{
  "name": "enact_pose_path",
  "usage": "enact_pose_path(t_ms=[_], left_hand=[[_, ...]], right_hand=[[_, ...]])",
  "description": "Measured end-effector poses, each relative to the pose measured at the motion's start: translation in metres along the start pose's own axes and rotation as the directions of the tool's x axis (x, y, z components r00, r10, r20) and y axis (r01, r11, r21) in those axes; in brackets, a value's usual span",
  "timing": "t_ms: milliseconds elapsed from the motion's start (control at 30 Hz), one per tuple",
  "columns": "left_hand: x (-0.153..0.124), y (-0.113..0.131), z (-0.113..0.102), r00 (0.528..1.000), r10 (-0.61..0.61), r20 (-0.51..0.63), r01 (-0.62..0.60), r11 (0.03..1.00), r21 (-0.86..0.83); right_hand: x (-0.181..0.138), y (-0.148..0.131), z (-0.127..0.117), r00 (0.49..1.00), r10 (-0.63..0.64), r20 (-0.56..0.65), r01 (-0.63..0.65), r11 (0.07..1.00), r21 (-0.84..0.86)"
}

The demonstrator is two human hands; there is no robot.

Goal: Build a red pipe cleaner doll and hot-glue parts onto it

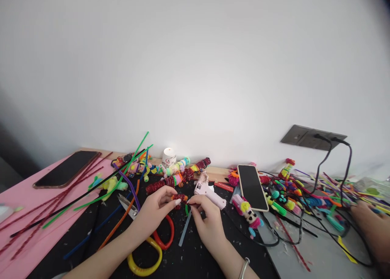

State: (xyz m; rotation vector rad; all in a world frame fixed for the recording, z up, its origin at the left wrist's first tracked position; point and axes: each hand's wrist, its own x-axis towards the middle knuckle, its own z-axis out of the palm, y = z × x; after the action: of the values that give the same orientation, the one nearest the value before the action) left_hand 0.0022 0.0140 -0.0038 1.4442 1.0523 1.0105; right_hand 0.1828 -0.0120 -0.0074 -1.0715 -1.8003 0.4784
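Note:
In the middle of the head view, my left hand (pixel 163 203) is closed on a small dark red and orange fuzzy pipe-cleaner piece (pixel 179 198). My right hand (pixel 205 214) meets it there, thumb and fingertips pinched together; whatever they hold is too small to make out. A short green pipe-cleaner end (pixel 187 209) shows between the hands. Below them lies a translucent glue stick (pixel 184 231). Scissors with red and yellow handles (pixel 144 267) rest beneath my left forearm. Just behind my right hand is a pale pink glue gun (pixel 211 194) on its side.
Wrapped pipe-cleaner figures (pixel 164 182), a paper cup (pixel 169 155) and a phone (pixel 252 187) stand or lie along the back. Loose pipe cleaners and a second phone (pixel 67 169) cover the pink sheet (pixel 21 205). At right, another person's hand (pixel 370 222) is near cables and more pipe cleaners.

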Motion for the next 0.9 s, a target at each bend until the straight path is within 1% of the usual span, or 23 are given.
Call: enact_pose_path(t_ms=[67, 133, 200, 233, 300, 367, 400, 467, 533, 600, 767, 900], left_hand=[[0.000, -0.001, 0.000, 1.000, -0.002, -0.009, 0.002, 1.000, -0.021], [0.001, -0.003, 0.000, 0.999, 0.001, -0.043, -0.003, 0.999, -0.043], [0.002, -0.004, -0.001, 0.996, 0.000, -0.094, -0.007, 0.997, -0.074], [0.003, -0.004, -0.002, 0.993, -0.005, -0.116, -0.006, 0.995, -0.095], [0.004, -0.002, -0.003, 0.989, -0.025, -0.148, 0.004, 0.990, -0.140], [0.005, 0.001, -0.004, 0.985, -0.051, -0.164, 0.019, 0.981, -0.193], [0.004, 0.003, -0.004, 0.984, -0.067, -0.167, 0.028, 0.974, -0.225], [0.003, 0.006, -0.004, 0.979, -0.107, -0.175, 0.051, 0.953, -0.299], [0.003, 0.007, -0.005, 0.973, -0.147, -0.179, 0.072, 0.927, -0.368], [0.003, 0.007, -0.005, 0.969, -0.170, -0.181, 0.082, 0.906, -0.415], [0.004, 0.003, -0.008, 0.961, -0.183, -0.208, 0.063, 0.875, -0.479], [0.004, 0.002, -0.009, 0.953, -0.198, -0.231, 0.066, 0.875, -0.479]], right_hand=[[0.000, 0.000, -0.001, 1.000, 0.010, -0.004, -0.010, 1.000, -0.010], [0.001, 0.003, -0.002, 0.999, -0.002, -0.045, -0.001, 0.998, -0.066], [0.002, 0.009, -0.005, 0.993, -0.017, -0.117, -0.006, 0.981, -0.193], [0.004, 0.013, -0.007, 0.988, -0.012, -0.153, -0.031, 0.961, -0.275], [0.006, 0.020, -0.011, 0.981, 0.052, -0.184, -0.130, 0.887, -0.443], [0.008, 0.024, -0.013, 0.970, 0.170, -0.174, -0.241, 0.776, -0.582], [0.009, 0.025, -0.014, 0.959, 0.230, -0.163, -0.281, 0.720, -0.635], [0.011, 0.026, -0.016, 0.937, 0.318, -0.141, -0.320, 0.629, -0.708], [0.012, 0.025, -0.017, 0.923, 0.362, -0.131, -0.332, 0.575, -0.747], [0.014, 0.025, -0.019, 0.913, 0.385, -0.133, -0.343, 0.552, -0.760], [0.016, 0.025, -0.021, 0.897, 0.422, -0.130, -0.370, 0.560, -0.741], [0.018, 0.025, -0.022, 0.891, 0.436, -0.126, -0.378, 0.560, -0.737]])
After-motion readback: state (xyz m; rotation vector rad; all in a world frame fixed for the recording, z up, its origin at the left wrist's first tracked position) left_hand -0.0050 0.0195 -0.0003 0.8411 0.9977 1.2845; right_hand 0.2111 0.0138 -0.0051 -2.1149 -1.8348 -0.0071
